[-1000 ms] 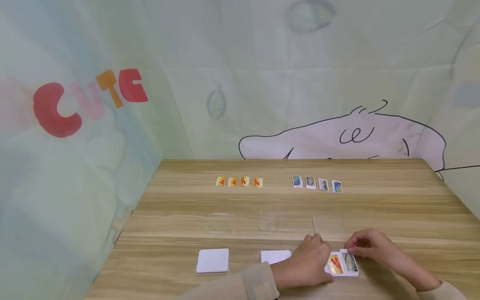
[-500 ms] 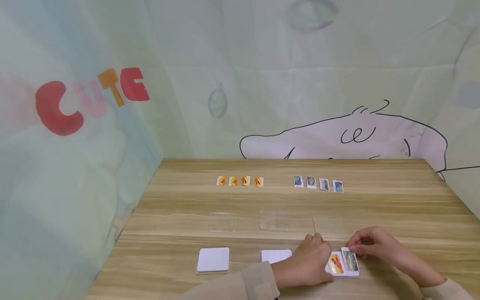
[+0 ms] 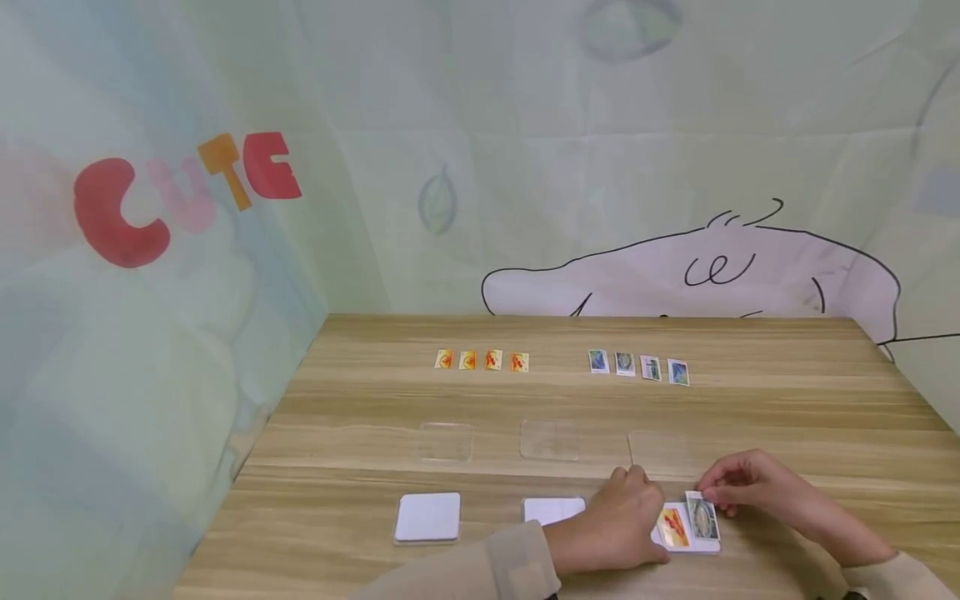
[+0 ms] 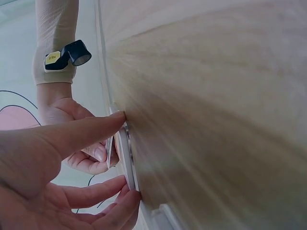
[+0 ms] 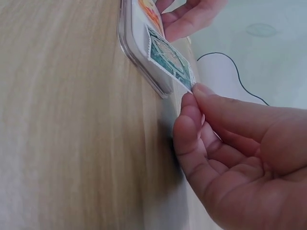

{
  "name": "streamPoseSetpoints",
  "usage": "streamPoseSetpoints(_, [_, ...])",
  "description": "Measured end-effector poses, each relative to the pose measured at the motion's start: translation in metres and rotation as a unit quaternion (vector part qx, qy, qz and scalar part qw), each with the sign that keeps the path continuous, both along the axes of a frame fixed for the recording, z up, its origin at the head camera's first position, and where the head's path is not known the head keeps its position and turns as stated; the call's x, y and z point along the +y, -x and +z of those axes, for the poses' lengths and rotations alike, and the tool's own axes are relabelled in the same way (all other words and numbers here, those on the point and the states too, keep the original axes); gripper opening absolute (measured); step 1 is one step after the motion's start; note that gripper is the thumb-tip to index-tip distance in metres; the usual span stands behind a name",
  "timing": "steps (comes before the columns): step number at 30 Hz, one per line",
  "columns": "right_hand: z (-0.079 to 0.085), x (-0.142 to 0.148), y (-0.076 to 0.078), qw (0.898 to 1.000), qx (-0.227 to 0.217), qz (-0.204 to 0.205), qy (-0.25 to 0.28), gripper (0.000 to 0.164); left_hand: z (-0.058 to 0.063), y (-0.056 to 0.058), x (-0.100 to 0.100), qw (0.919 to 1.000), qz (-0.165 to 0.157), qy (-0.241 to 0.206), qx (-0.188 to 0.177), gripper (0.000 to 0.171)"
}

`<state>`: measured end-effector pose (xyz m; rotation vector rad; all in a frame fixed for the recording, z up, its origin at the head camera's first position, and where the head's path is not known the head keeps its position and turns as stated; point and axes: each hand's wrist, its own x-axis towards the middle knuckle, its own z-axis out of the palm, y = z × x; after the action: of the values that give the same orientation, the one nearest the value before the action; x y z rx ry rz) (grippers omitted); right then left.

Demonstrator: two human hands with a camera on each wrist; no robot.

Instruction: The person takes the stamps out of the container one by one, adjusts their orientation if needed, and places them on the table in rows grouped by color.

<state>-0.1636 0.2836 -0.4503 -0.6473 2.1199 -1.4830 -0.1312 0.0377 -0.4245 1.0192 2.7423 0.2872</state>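
My left hand holds the rightmost white card in its clear case, thumb at one edge and fingers at the opposite one. An orange stamp lies on that card, partly beside the left fingers. My right hand pinches a green stamp by a corner between thumb and finger. In the right wrist view the green stamp is tilted, its far end over or touching the card; exact contact cannot be told. The left wrist view shows the case edge-on between thumb and fingers.
Two more white cards in clear cases, one at left and one in the middle, lie nearby. Behind them are three clear lids. Farther back sit a row of orange stamps and a row of blue-green stamps.
The green stamp and the right hand have shifted slightly away from me and to the right. The left hand keeps its hold on the case. The whole view has drifted a little.
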Motion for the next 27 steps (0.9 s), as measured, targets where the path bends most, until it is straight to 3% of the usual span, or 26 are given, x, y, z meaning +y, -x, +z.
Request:
streamPoseSetpoints(14, [0.003, 0.003, 0.006, 0.999, -0.04, 0.027, 0.02, 0.018, 0.0, 0.001, 0.001, 1.0, 0.0, 0.007, -0.002, 0.039])
streamPoseSetpoints(27, [0.01, 0.005, 0.014, 0.998, -0.05, 0.024, 0.001, 0.018, -0.002, 0.002, 0.0, 1.0, 0.002, -0.001, 0.009, 0.04])
